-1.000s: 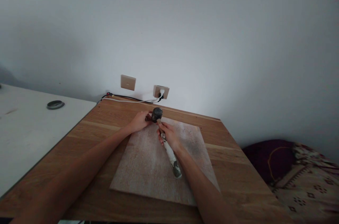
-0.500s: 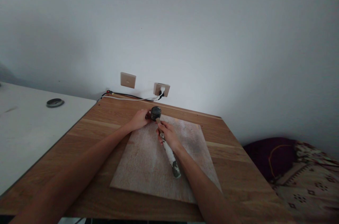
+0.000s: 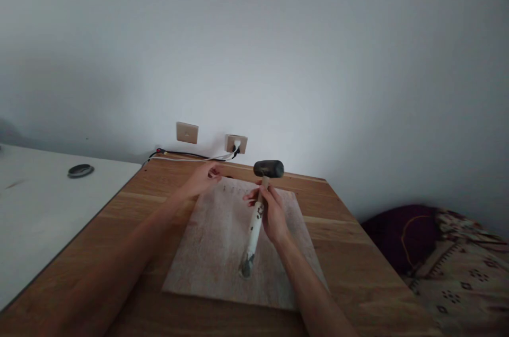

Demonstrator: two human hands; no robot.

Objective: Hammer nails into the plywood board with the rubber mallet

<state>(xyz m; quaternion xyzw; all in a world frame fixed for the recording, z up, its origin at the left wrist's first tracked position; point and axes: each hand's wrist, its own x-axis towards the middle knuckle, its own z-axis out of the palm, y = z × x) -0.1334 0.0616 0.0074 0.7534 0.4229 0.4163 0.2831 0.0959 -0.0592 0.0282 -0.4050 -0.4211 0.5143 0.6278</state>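
My right hand (image 3: 273,212) is closed around the upper handle of a mallet (image 3: 255,231), just below its dark, cylinder-shaped head. The pale handle, worn and dark at its end, slants down toward me over a thin wooden board (image 3: 214,252). At the board's far left corner is my left hand (image 3: 202,179), thumb and bent fingers apart, with nothing visible in it. Several small thin upright pieces (image 3: 234,188), perhaps nails, show near the board's far edge. A small dark object (image 3: 229,177) lies just beyond that edge, too small to identify.
The board lies on a wooden table (image 3: 338,252) against a white wall. Cables (image 3: 186,157) run along the back edge to a wall socket (image 3: 236,144). A white table (image 3: 47,209) with a round grey object (image 3: 80,170) adjoins at left. Patterned fabric (image 3: 457,273) is at right.
My right hand has moved right with the mallet, whose head has turned sideways and swung away from my left hand. My left hand has drawn slightly left, away from the dark object.
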